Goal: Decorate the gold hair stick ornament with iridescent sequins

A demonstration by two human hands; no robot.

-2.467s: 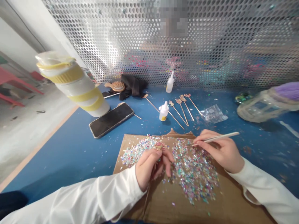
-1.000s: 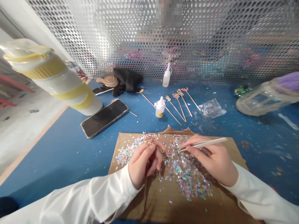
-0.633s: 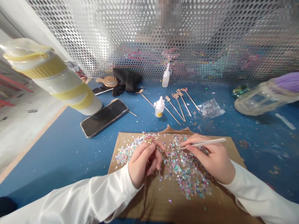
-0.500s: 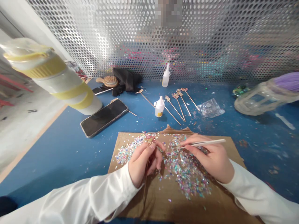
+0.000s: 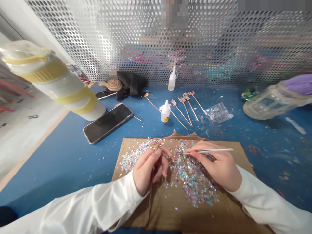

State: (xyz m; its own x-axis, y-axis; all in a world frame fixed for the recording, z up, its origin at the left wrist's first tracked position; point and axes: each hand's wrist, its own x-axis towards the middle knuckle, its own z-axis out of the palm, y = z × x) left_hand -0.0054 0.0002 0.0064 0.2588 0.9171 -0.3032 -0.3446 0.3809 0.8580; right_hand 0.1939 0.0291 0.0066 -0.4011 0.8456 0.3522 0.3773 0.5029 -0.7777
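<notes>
Over the cardboard sheet (image 5: 235,208), your hands are close but apart: your left hand (image 5: 147,172) pinches a gold pick (image 5: 155,147), your right hand (image 5: 216,164) holds tweezers (image 5: 209,150) steady beside it, just above the sequins (image 5: 192,185).

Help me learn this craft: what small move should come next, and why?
Probably close the tweezers in the right hand on one of the sequins: their tips sit over them, close to the gold-topped pick held in the left hand.
</notes>
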